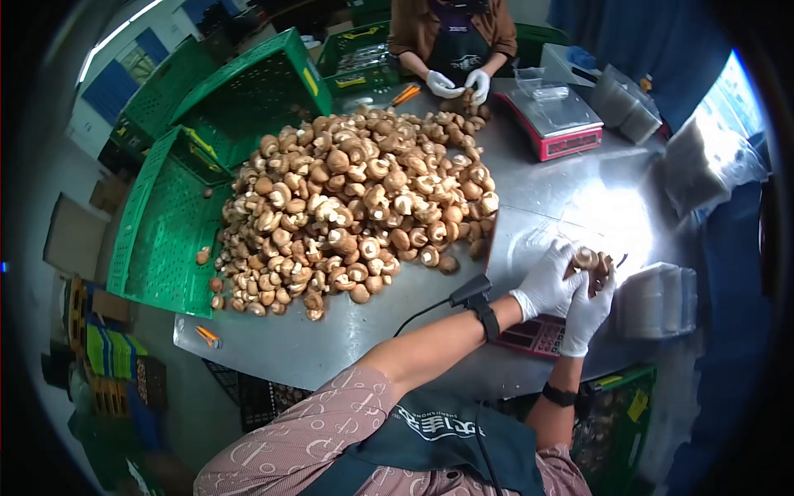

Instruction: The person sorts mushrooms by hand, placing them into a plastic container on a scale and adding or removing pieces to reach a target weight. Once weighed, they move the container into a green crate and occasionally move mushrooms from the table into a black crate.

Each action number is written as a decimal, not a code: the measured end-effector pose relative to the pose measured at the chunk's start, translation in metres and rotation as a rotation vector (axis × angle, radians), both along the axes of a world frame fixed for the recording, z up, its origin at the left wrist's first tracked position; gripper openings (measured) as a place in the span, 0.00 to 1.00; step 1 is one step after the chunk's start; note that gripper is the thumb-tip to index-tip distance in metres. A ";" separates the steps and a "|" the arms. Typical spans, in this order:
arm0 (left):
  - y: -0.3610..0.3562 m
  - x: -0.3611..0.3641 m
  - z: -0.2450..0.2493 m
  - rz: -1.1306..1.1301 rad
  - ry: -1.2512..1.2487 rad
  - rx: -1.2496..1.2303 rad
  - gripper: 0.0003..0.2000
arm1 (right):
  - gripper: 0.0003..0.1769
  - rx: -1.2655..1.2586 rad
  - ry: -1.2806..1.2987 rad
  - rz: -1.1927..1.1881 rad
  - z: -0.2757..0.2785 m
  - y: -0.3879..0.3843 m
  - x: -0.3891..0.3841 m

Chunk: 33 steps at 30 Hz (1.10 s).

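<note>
Steel counter (562,198) spreads out below me, and a big pile of mushrooms (356,207) is heaped across its middle. Green crates (157,231) stand tipped along the far left edge of the pile.

Both of my hands wear white gloves and meet at the near right side of the counter, well apart from the pile. My left hand (546,285) curls its fingers around a handful of mushrooms (591,263). My right hand (589,310) cups the same handful from below and from the right, its fingers closed up against it. The handful sits above a scale with a pink keypad (538,335), and I cannot tell whether it touches the pan.

A stack of clear trays (657,302) lies just to the right of my hands. Across the counter a co-worker's gloved hands (459,83) rest at the far end of the pile, beside a red scale (556,124).
</note>
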State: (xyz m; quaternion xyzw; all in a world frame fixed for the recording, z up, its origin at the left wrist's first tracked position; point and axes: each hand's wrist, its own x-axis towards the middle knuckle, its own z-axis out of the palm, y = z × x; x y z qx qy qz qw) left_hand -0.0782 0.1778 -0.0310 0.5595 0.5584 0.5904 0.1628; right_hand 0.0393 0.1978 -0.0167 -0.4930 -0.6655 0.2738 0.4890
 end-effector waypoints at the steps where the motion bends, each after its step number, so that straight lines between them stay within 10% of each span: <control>1: -0.005 0.002 0.007 0.009 0.041 -0.033 0.27 | 0.30 -0.075 0.005 0.014 -0.005 0.000 0.002; 6: -0.030 -0.013 0.028 -0.062 0.222 -0.353 0.29 | 0.25 0.159 -0.511 0.127 -0.021 -0.003 0.014; 27: -0.185 -0.067 -0.005 0.099 0.592 -0.178 0.32 | 0.11 0.255 -0.857 0.028 0.003 -0.046 0.030; 33: -0.278 -0.123 -0.043 0.295 0.448 -0.235 0.30 | 0.13 0.365 -0.512 0.051 0.020 -0.079 0.002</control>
